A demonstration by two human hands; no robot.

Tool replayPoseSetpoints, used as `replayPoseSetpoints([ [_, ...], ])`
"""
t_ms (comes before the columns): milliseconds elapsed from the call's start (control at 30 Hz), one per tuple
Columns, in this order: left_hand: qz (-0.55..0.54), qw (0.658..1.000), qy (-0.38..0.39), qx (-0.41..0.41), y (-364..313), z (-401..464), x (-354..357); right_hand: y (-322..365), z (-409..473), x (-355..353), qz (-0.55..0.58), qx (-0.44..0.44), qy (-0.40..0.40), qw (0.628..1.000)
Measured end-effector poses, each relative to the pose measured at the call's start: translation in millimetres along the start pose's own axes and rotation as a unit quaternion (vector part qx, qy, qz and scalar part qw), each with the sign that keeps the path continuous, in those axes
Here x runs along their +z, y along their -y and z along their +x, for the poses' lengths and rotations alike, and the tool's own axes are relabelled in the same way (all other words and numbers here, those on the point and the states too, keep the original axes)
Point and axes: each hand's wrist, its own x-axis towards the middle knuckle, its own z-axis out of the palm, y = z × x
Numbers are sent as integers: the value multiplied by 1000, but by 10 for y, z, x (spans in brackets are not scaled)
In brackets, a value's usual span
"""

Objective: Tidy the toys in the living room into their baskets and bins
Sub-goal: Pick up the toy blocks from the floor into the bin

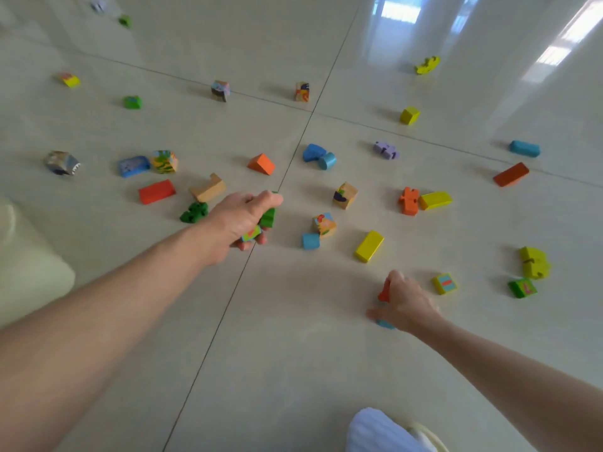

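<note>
Several coloured wooden blocks lie scattered over the tiled floor [293, 337]. My left hand [243, 216] is stretched out mid-floor and grips a green block [269, 216] together with a small patterned block [251, 233]. My right hand [404, 301] is low at the right and holds an orange-red piece [385, 290] and a blue piece [385, 324]. Close to the left hand lie a green puzzle piece [194, 213], a tan block [208, 189] and a red block [156, 191]. A long yellow block [369, 246] and a blue block [310, 241] lie between the hands.
A pale cream container or cushion edge [29, 265] sits at the left. White cloth [381, 432] shows at the bottom. More blocks spread to the far left, back and right, such as a blue block [524, 148] and yellow pieces [535, 262].
</note>
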Motion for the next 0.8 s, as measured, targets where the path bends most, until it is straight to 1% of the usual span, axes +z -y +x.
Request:
replayPoseSetpoints([
  [133,-36,999,-10,-37,77,-61,-118,146,61,66,26,-67,21,997],
  [167,-42,998,-16,-41,75,-72,-156,253,75,30,50,-86,19,995],
  [267,-12,999,-28,-34,-13,-117,-292,674,27,-151,184,-98,38,977],
  [333,30,999,-28,-7,-138,-175,-486,1048,-30,-335,239,-117,47,963],
  [433,93,994,-49,34,-383,-365,-1010,1819,-209,-593,287,-179,80,938],
  [533,109,986,-98,81,-598,-626,-1596,2666,-468,-774,364,-235,140,890],
  [567,99,982,-128,94,-608,-720,-1842,2988,-588,-779,389,-255,159,871],
  [633,57,969,-215,109,-523,-848,-2301,3537,-848,-727,441,-276,190,833],
  [667,21,958,-267,100,-430,-878,-2521,3758,-971,-662,464,-277,212,814],
  [700,-32,945,-315,77,-308,-896,-2734,3948,-1087,-581,479,-274,244,798],
  [733,-99,929,-354,40,-164,-932,-2940,4115,-1191,-469,479,-267,273,790],
  [800,-227,891,-390,-46,149,-994,-3257,4350,-1317,-209,465,-247,317,789],
])
